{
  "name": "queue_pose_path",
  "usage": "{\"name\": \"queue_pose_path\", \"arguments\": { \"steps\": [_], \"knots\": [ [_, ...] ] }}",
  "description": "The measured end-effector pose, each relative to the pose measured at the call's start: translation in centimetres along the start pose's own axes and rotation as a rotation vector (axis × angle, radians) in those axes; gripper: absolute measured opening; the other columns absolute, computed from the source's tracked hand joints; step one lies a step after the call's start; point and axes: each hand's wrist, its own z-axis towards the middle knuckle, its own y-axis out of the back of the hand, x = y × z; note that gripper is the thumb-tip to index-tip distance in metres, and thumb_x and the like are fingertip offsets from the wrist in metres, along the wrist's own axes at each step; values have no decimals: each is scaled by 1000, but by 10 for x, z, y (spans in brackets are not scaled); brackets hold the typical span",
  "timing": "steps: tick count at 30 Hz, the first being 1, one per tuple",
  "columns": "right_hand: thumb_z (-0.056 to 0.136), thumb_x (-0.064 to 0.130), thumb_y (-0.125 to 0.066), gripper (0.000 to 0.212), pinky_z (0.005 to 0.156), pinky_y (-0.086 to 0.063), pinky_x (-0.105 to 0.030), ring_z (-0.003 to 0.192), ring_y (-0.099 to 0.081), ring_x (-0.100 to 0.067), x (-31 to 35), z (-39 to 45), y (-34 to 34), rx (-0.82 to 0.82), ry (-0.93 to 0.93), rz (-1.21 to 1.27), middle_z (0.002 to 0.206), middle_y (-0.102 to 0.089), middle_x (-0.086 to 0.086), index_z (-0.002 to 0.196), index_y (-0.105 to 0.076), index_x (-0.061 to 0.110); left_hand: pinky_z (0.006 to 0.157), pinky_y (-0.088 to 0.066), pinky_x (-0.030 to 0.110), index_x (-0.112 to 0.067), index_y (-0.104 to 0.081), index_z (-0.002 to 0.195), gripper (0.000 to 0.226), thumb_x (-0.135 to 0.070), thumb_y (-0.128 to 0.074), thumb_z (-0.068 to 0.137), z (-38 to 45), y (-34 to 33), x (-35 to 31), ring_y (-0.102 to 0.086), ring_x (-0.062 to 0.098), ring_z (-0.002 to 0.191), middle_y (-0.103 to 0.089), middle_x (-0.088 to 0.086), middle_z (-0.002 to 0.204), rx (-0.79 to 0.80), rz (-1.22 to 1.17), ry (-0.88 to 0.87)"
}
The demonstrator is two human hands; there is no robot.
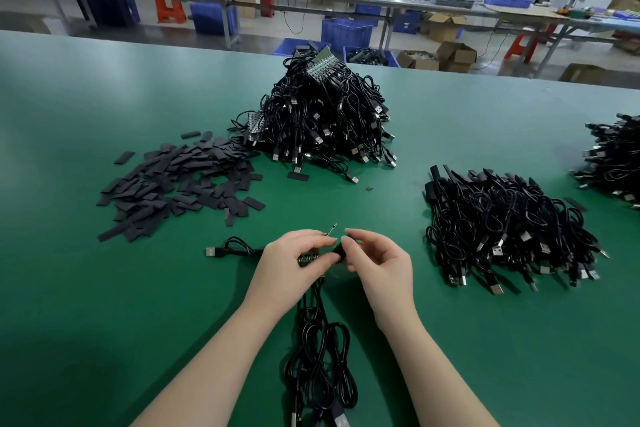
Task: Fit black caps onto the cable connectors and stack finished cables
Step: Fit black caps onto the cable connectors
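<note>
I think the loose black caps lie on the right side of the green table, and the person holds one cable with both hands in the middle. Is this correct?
Not quite. In the head view the loose black caps lie on the left side of the green table, not the right. The rest holds: the left hand and the right hand hold one cable in the middle.

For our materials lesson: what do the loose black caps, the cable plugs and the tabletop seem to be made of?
Black caps: probably matt plastic or rubber; flat, dull, no glare.
Cable plugs: shiny metal tips, silvery glints.
Tabletop: smooth green mat, perhaps rubber or vinyl; soft sheen.
</note>
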Motion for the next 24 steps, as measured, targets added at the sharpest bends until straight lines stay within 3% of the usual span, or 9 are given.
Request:
{"name": "queue_pose_path", "arguments": {
  "steps": [3, 8, 15, 20, 24],
  "knots": [
    [85, 9, -74, 13, 61, -53, -20, 62, -66, -11, 0, 0, 0, -28, 2, -1, 76, -73, -6, 85, -75, 22, 85, -36, -1, -54, -67, 94, 37, -27, -83, 74, -2, 2, -1, -54, -16, 103, -59, -35, 100, 27, -11, 19],
    [87, 9, -73, 13, 62, -52, -17, 65, -68, -9, 0, 0, 1, 6, 0, 48, 70, -70, -2, 94, -74, 20, 88, -42, 7, -34, -75, 106, 28, -22, -77, 81, -1, 0, 0, -58, -8, 103, -67, -27, 103, 27, 7, -9],
    [83, 6, -76, 29, 74, -55, -20, 77, -70, -12, 3, 0, 3, 163, 28, 5, 82, -76, 0, 87, -80, 35, 86, -43, 6, -30, -75, 108, 26, -16, -73, 86, 0, 1, 2, -59, -9, 100, -65, -29, 102, 17, -26, -33],
    [78, 5, -81, 20, 71, -53, -14, 79, -72, -8, 2, 0, 4, 113, 45, 4, 83, -77, 0, 77, -79, 26, 85, -46, 9, -34, -76, 97, 21, -17, -73, 86, 0, 0, 4, -62, -6, 99, -68, -30, 95, 18, -25, -73],
    [79, 8, -81, 20, 74, -55, -19, 81, -72, -10, 1, 2, 5, 109, 26, -13, 86, -77, 0, 84, -80, 27, 85, -47, 10, -44, -71, 100, 30, -20, -75, 83, -1, 0, 3, -63, -4, 99, -68, -29, 100, 28, -77, -30]
  ]
}}
